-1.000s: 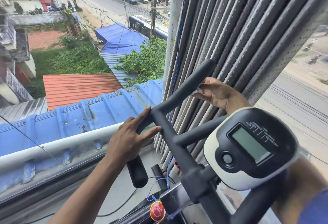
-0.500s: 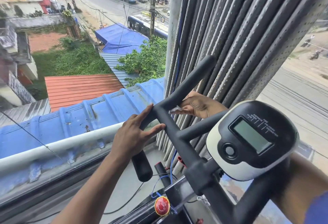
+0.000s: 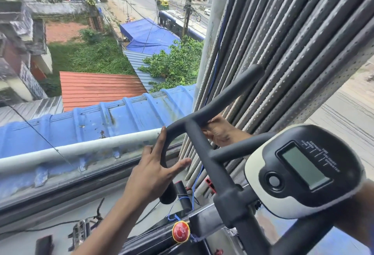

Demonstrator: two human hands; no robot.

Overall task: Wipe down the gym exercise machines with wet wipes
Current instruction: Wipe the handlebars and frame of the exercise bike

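Our right hand (image 3: 220, 131) has slid down behind the matte black tubular handlebar (image 3: 226, 95), grip unclear | left hand (image 3: 155, 171) cups its curved horn, fingers straight | upper horn points up-right.

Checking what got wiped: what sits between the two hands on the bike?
In the head view, the black handlebar junction separates left hand from right hand.

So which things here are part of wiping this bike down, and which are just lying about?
Part of the job:
- handlebar
- left hand, steadying the bar
- right hand, behind the bar; no wipe can be seen in it now
- display console

Just lying about:
- red knob
- blue cable
- pedal
- perforated wall panels
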